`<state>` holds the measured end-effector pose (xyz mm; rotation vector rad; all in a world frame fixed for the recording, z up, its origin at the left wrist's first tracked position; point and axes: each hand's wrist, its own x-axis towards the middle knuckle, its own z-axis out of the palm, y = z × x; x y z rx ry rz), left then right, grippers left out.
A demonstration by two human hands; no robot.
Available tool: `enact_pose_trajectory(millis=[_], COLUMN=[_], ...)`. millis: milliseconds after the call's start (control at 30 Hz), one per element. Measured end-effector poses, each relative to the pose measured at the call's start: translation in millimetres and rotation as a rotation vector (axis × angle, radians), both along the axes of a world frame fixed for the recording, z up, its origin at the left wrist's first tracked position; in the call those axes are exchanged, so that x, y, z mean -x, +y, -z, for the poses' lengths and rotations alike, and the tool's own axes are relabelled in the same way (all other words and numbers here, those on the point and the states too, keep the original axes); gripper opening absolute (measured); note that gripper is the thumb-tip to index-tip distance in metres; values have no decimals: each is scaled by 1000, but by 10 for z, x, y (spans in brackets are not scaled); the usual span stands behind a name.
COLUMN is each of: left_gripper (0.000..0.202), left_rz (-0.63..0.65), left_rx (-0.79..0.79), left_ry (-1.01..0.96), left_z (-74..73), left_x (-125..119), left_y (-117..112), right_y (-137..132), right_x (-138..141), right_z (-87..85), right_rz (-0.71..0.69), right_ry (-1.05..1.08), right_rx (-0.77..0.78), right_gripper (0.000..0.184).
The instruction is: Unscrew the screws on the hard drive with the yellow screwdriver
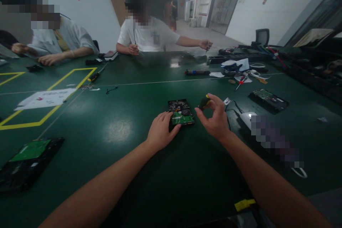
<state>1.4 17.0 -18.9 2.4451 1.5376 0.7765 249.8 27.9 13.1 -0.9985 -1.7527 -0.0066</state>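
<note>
A small black hard drive with a green circuit board on its near part lies on the dark green table in front of me. My left hand rests against the drive's near left corner, fingers curled on its edge. My right hand hovers just right of the drive, fingers pinched round the black and yellow handle of a screwdriver that points down toward the drive.
Another drive with a green board lies at the near left, and a third drive at the right. A white device with a black cable sits beside my right wrist. Two people sit across the table among tools, papers and yellow tape lines.
</note>
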Motion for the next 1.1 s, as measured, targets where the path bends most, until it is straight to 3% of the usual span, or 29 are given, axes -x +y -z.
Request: enact_pose_trajectory(millis=[133, 300, 500, 700, 933, 1100], left_gripper=[57, 57, 56, 57, 57, 56], left_rz=[-2, -6, -14, -15, -8, -9], left_rx=[10, 26, 9, 9, 12, 17], left_ry=[3, 14, 4, 5, 8, 1], left_z=[2, -10, -3, -9, -12, -13], left_x=[5, 7, -4, -8, -4, -9], left_y=[0, -5, -6, -9, -8, -6], right_y=[-15, -7, -1, 12, 13, 10], right_x=[-11, -9, -11, -7, -14, -7], right_z=[-7, -13, -8, 12, 17, 15], right_rz=[46, -63, 36, -56, 40, -56], right_ry=[-22, 1, 4, 10, -36, -17], right_rx=[-14, 31, 6, 49, -35, 36], right_gripper=[72, 69, 73, 72, 74, 72])
